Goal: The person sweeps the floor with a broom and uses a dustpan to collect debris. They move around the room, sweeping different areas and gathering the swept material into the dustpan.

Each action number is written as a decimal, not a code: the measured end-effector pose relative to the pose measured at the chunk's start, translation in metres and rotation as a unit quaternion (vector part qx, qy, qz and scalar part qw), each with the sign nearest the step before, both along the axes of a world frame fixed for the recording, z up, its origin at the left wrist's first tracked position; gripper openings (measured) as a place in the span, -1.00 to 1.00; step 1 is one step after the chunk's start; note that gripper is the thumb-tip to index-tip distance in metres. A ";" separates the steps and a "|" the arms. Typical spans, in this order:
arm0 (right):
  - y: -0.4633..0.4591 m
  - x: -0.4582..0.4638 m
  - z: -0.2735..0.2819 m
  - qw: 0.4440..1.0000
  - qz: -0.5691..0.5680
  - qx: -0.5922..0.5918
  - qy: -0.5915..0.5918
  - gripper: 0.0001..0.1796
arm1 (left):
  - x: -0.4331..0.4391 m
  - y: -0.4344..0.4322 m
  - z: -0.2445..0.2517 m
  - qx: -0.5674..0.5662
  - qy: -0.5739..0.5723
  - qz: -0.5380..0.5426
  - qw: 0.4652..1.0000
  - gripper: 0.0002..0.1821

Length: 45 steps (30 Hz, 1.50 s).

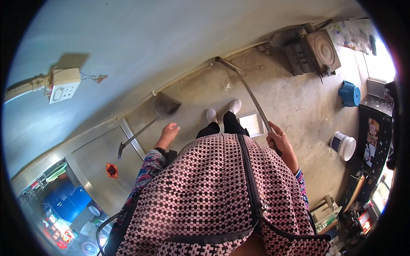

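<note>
My right hand [279, 137] grips the long handle [253, 92] of a floor tool, a broom or similar. Its narrow head [229, 64] rests on the floor along the base of the wall. My left hand [168, 136] is held out with nothing in it, its fingers loosely apart. Nearest to it is a long-handled dustpan [168, 105], standing by the wall with its handle [137, 132] leaning toward the door. A shallow white tray [252, 124] lies on the floor between my feet and the tool's handle.
A metal stove [320, 52] stands at the far right. A blue plastic stool [349, 93] and a white bucket [343, 145] are along the right, near a black cabinet [373, 137]. A socket box [65, 84] juts from the wall beyond a metal door [102, 153].
</note>
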State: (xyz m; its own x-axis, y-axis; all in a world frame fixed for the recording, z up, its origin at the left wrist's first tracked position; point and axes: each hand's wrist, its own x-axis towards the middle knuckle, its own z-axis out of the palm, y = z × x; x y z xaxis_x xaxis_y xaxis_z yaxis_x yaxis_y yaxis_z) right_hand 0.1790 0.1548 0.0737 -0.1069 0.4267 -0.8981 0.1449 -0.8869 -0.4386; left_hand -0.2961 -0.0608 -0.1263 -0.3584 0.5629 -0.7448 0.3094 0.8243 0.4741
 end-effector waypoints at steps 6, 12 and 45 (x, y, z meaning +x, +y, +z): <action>-0.013 -0.016 -0.009 0.997 0.080 0.023 0.007 -0.31 | 0.002 -0.009 0.000 -0.033 0.011 -0.019 0.999 -0.48; -0.008 -0.007 -0.008 0.987 -0.082 -0.075 0.117 -0.34 | -0.001 0.005 0.010 -0.021 0.014 -0.017 1.000 -0.48; -0.006 -0.017 0.052 0.991 0.117 0.058 0.005 -0.34 | 0.064 0.117 0.035 0.057 -0.170 -0.035 0.983 -0.47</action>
